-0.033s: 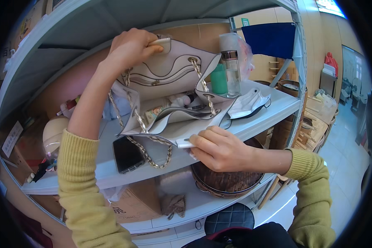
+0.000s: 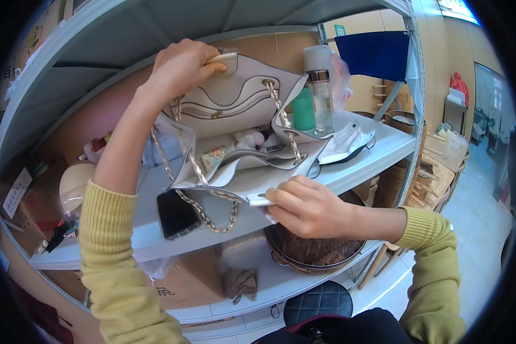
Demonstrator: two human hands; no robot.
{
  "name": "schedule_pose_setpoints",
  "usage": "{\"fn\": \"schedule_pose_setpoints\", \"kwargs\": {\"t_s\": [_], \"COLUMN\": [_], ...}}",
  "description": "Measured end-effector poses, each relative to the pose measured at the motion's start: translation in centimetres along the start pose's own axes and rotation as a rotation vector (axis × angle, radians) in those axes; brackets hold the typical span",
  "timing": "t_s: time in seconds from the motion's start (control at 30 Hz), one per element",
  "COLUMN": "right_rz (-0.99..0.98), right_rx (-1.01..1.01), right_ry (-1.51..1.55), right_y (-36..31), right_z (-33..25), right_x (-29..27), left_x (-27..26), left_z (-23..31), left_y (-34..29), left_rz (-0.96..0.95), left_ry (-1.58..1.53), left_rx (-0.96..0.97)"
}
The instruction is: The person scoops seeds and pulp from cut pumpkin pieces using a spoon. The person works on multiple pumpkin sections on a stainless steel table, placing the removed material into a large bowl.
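A cream handbag (image 2: 241,114) with gold chain straps stands wide open on the middle shelf. My left hand (image 2: 183,66) pinches the tab at its far rim. My right hand (image 2: 307,206) grips the near rim by its white flap. Small items lie inside, among them a patterned packet (image 2: 214,159) and a pale bundle partly hidden by the inner divider. Below the near side hangs a loop of the chain (image 2: 221,228). A black phone (image 2: 178,215) lies on the shelf beside the bag, under the chain.
Right of the bag stand a green bottle (image 2: 303,110) and a clear bottle (image 2: 322,103), with a white mask (image 2: 345,143) in front. A beige rounded object (image 2: 76,184) sits at the left. Below are a cardboard box (image 2: 189,278), a woven basket (image 2: 315,249) and a black stool (image 2: 318,304).
The near rim of the bag and my right hand have shifted very slightly to the right. My left hand keeps its hold on the far rim.
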State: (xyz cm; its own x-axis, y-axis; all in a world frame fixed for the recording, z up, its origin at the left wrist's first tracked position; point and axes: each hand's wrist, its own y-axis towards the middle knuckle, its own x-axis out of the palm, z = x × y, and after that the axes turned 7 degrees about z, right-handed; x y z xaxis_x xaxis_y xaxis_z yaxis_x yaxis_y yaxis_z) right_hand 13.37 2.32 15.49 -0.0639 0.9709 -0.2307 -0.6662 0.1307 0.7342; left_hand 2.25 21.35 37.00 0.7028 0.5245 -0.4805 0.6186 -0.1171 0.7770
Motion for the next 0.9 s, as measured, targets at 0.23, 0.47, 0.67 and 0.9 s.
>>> {"fn": "schedule_pose_setpoints", "kwargs": {"t_s": [0.23,0.47,0.67,0.9], "right_rz": [-0.346,-0.132,-0.237,-0.251], "right_rx": [0.577,0.259,-0.134,-0.264], "right_ry": [0.646,0.192,-0.377,-0.468], "right_y": [2.5,6.9,7.0,7.0], "right_z": [3.7,6.8,6.8,6.9], "right_x": [-4.0,0.9,4.6,5.7], "left_x": [-1.2,-1.4,-1.3,-1.2], "left_z": [1.9,2.4,1.3,1.5], "left_y": [-1.6,-2.4,-3.3,-4.1], "left_rz": [0.069,0.051,0.088,-0.008], "left_ry": [-0.066,-0.088,-0.196,-0.353], "left_rx": [0.180,0.225,0.294,0.383]}}
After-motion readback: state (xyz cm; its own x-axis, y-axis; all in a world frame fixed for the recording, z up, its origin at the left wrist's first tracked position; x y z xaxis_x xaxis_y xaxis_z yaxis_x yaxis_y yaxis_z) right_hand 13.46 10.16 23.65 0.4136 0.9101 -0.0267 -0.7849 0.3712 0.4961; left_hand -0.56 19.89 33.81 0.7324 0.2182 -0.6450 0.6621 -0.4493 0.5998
